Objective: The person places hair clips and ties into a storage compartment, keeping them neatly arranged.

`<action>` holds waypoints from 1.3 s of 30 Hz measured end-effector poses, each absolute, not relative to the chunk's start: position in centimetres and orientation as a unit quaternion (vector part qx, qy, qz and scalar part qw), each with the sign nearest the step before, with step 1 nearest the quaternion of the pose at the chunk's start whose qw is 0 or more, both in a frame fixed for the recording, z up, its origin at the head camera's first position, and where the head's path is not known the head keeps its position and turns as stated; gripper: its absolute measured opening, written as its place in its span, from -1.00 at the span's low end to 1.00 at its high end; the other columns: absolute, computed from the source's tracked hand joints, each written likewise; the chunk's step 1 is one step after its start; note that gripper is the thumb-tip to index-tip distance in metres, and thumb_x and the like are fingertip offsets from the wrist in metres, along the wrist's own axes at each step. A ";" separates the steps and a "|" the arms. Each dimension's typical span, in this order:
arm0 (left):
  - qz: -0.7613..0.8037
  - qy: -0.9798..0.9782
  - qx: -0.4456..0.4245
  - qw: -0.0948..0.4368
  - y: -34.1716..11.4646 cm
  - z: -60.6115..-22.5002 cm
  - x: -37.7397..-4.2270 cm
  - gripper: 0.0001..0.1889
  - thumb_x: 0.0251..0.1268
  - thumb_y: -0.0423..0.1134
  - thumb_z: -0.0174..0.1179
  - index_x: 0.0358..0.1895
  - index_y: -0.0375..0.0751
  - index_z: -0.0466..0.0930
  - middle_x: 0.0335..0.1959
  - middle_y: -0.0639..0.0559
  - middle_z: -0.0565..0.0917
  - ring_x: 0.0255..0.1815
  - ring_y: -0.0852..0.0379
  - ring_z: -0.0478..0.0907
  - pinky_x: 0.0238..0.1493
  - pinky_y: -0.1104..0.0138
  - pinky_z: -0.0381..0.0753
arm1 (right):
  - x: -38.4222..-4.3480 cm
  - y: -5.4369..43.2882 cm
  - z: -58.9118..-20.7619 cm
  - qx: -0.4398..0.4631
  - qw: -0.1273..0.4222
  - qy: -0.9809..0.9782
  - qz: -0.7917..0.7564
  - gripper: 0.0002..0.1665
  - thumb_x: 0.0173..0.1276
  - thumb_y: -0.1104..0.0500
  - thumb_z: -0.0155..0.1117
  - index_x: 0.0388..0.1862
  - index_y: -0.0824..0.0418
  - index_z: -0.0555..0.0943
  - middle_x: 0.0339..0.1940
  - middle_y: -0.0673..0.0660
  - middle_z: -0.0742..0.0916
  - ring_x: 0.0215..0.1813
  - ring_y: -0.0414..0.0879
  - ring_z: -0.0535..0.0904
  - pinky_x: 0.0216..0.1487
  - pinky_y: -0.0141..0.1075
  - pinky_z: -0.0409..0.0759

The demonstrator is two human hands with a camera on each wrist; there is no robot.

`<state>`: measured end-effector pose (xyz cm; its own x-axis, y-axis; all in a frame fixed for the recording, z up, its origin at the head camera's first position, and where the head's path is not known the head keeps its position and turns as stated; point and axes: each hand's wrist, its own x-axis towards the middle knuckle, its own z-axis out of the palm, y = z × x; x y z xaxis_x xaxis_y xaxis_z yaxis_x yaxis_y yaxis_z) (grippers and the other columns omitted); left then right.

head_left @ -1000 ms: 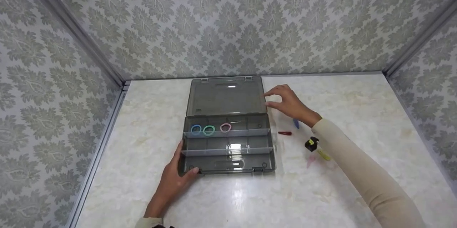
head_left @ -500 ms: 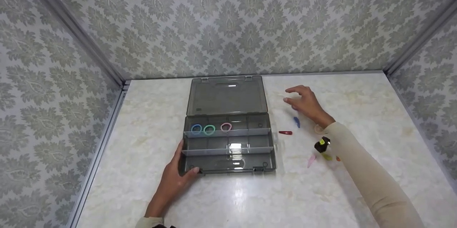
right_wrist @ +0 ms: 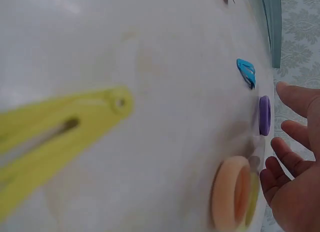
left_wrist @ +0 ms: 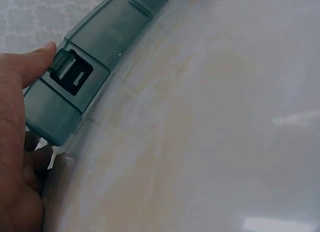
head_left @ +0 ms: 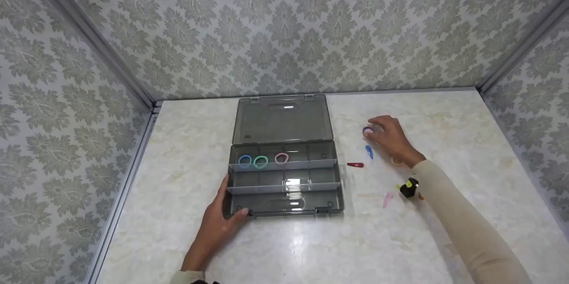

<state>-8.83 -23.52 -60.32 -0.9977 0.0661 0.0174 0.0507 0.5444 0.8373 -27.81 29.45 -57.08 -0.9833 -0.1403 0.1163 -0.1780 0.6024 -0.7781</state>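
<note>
A grey see-through divider box lies with its lid folded back. My left hand holds its front left corner, thumb beside the front latch and fingers along the side. Blue, green and pink hair ties sit in the back row. My right hand is over the table right of the lid, thumb and fingers spread. A purple hair tie is right by its fingertips. Nearby are a blue snap hair clip and a peach hair tie.
Right of the box lie a red snap clip and a pink one. A yellow snap clip looms close in the right wrist view. Another yellow ring is partly behind the peach tie. Patterned walls enclose the table.
My right hand has moved right and slightly nearer, from the lid's edge to the purple hair tie. My left hand and the box have stayed put.
</note>
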 end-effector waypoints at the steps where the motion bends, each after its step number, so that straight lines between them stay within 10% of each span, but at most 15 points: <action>1: 0.476 0.879 0.034 0.006 -23.5 -60.3 -8.8 0.16 0.43 0.13 0.48 0.86 -0.06 -0.12 0.82 -0.20 0.09 0.80 -0.26 0.06 0.76 -0.20 0.06 | -27.8 29.5 -57.2 0.092 0.023 -0.897 0.433 -0.45 0.60 0.21 0.45 0.43 0.46 0.61 0.40 0.43 0.61 0.48 0.33 0.37 0.60 0.27 0.27; 39: 0.468 0.883 0.022 0.018 -23.4 -60.2 -9.0 0.13 0.49 0.22 0.40 0.87 0.03 -0.15 0.84 -0.14 0.04 0.82 -0.24 0.01 0.77 -0.19 0.00 | -26.4 27.4 -55.6 0.113 0.014 -0.904 0.413 -0.61 0.62 0.22 0.42 0.28 0.40 0.68 0.30 0.37 0.63 0.38 0.26 0.38 0.49 0.23 0.36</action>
<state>-9.01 -23.43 -60.23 -0.9984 0.0561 -0.0119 0.0217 0.5617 0.8270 -26.39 27.44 -55.59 -0.9740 -0.1928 0.1188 -0.2160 0.6336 -0.7429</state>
